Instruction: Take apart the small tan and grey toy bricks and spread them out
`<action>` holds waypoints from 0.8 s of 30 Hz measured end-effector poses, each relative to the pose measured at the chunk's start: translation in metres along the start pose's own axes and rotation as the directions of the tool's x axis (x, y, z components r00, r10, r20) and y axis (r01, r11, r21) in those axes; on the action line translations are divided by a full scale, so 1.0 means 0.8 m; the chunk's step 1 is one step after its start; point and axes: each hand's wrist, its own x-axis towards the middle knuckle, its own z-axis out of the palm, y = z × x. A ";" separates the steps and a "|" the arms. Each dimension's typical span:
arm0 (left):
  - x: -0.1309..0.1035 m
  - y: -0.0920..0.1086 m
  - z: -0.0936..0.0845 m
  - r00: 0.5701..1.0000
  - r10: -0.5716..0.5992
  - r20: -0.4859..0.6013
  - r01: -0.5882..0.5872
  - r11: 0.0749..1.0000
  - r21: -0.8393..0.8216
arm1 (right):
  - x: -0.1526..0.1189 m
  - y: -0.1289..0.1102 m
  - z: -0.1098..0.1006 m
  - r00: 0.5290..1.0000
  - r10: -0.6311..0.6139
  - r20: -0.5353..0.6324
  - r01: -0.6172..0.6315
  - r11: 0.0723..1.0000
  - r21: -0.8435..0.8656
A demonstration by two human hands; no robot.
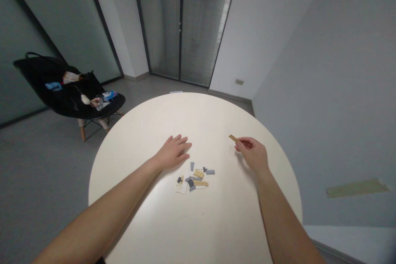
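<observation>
My right hand (254, 153) pinches one end of a thin, flat tan building-block piece (233, 137) above the right part of the white round table. Spread flat with its fingers apart, my left hand (173, 152) rests on the tabletop and holds nothing. Between the two hands, nearer to me, lies a loose pile of building blocks (198, 174) in tan, grey, dark grey and white. A grey plate piece (210, 172) lies at the pile's right side, and another grey piece (192, 166) at its far side, close to my left thumb.
The round white table (198, 111) has a curved edge all around. To the left stands a black chair (71, 107) with a bag and small packages on it. Glass doors (182, 24) are behind, and a wall (334, 103) is close on the right.
</observation>
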 end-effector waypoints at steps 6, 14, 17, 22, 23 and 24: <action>-0.001 0.000 -0.001 1.000 0.005 -0.005 -0.005 1.000 -0.004 | 0.007 0.011 0.004 0.991 -0.089 -0.098 0.061 0.963 -0.264; 0.000 0.001 0.000 1.000 0.017 -0.013 -0.017 1.000 -0.002 | 0.017 0.028 0.013 0.955 -0.281 -0.091 0.204 0.850 -0.485; 0.000 0.002 -0.001 1.000 0.017 -0.013 -0.017 1.000 0.009 | 0.019 0.031 0.017 0.944 -0.325 -0.049 0.248 0.801 -0.545; -0.001 0.001 0.000 1.000 0.020 -0.016 -0.020 1.000 0.021 | 0.019 0.032 0.022 0.940 -0.339 0.028 0.292 0.760 -0.580; 0.000 0.001 0.000 1.000 0.019 -0.014 -0.019 1.000 0.020 | 0.019 0.033 0.023 0.940 -0.338 0.036 0.295 0.757 -0.584; 0.000 0.000 0.001 1.000 0.018 -0.012 -0.017 1.000 0.018 | 0.019 0.033 0.023 0.941 -0.336 0.042 0.296 0.754 -0.587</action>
